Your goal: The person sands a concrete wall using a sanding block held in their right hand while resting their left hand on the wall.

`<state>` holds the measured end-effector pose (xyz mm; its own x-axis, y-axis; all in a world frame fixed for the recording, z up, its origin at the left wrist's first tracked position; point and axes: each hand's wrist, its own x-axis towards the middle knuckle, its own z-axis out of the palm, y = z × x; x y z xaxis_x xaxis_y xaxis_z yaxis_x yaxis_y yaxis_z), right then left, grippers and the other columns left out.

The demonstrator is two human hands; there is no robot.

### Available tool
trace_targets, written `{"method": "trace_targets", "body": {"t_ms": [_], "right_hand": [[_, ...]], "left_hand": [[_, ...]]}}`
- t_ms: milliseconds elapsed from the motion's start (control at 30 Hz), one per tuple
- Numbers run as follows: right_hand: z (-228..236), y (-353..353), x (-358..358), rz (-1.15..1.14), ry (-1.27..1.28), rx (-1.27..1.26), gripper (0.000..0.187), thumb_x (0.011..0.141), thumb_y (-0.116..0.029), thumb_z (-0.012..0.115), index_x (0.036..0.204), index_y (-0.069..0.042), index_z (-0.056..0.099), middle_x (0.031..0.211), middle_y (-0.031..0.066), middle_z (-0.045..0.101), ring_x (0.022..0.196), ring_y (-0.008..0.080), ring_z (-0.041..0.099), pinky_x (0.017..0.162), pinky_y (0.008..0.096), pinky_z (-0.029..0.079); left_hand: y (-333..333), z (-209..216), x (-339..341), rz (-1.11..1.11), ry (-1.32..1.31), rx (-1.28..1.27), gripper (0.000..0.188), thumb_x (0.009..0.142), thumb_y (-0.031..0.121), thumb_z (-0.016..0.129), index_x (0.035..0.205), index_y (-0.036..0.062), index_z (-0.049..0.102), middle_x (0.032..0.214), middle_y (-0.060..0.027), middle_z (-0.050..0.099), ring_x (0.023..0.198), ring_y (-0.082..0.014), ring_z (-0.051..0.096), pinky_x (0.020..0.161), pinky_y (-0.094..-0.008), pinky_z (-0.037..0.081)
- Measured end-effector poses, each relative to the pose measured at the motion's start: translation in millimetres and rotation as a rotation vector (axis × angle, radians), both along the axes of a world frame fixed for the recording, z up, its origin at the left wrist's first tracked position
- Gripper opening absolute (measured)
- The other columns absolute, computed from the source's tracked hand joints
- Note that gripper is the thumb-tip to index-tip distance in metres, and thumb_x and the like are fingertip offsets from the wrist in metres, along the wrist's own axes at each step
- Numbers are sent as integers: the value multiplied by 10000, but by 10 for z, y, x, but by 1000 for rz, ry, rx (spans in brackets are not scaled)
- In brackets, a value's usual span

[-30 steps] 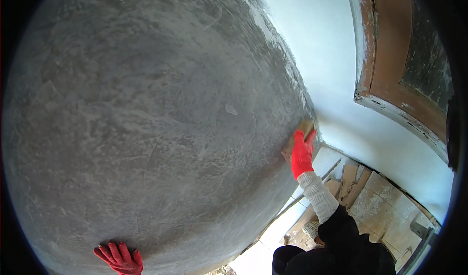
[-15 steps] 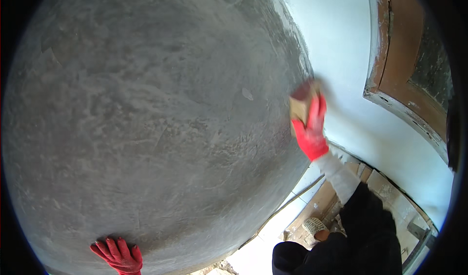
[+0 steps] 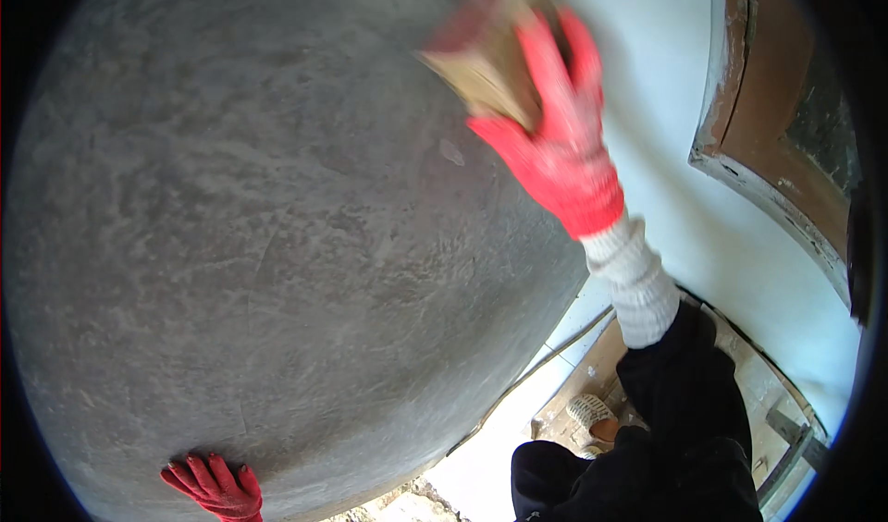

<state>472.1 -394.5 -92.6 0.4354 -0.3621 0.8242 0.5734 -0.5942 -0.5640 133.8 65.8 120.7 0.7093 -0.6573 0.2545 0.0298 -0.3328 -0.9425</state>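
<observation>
Head view:
- Grey wall (image 3: 277, 245): a broad plastered surface, rough and streaked with pale swirls, fills the left and centre. It bulges only through the lens.
- Right hand (image 3: 555, 143): in a red glove with a white knit cuff, raised to the far upper part of the grey wall, arm fully extended from a black sleeve (image 3: 684, 402). The fingers are closed over the tan block (image 3: 486, 69); palm and fingers lie across its back, which suits pressing its flat face to the plaster.
- Tan block: a flat, sandy-coloured pad, blurred; it sits at the far top of the grey wall, just left of where the grey meets the white wall (image 3: 666, 134). Whether its face touches the plaster cannot be told through the blur.
- Left hand (image 3: 213, 487): also red-gloved, at the near lower edge, fingers spread flat against the grey wall and holding nothing. The placement reads as a brace that steadies the body while the other arm reaches high.
- White wall: smooth and pale, to the right of the grey area.
- Wooden frame (image 3: 768, 124): brown, worn, with chipped pale paint along its edge, at far right.
- Wooden boards (image 3: 592, 383): lie on the floor near lower right, beside a pale shoe (image 3: 590, 416).
</observation>
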Motion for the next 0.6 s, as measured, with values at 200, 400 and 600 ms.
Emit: {"method": "trace_targets", "body": {"t_ms": [200, 400, 600], "right_hand": [[-1789, 375, -634, 51, 641, 647, 909, 878, -206, 752, 1615, -62, 240, 1510, 277, 291, 1353, 430, 398, 1150, 469, 376], [-969, 175, -244, 165, 144, 474, 903, 796, -131, 826, 1577, -102, 372, 1490, 247, 340, 1288, 421, 478, 1045, 460, 489], [44, 42, -67, 59, -95, 17, 942, 717, -179, 919, 1528, -110, 446, 1492, 248, 347, 1305, 464, 477, 1040, 480, 489]], "left_hand": [[0, 4, -22, 7, 17, -14, 616, 1065, 411, 394, 1584, 83, 346, 1651, -174, 300, 1503, -515, 264, 1164, -760, 235], [1, 1, -18, 8, -1, -17, 607, 1069, 406, 394, 1581, 83, 351, 1643, -179, 314, 1498, -522, 268, 1166, -758, 233], [20, -4, -40, 12, -1, -20, 602, 1071, 416, 396, 1568, 77, 369, 1633, -187, 333, 1485, -534, 284, 1165, -759, 234]]}}
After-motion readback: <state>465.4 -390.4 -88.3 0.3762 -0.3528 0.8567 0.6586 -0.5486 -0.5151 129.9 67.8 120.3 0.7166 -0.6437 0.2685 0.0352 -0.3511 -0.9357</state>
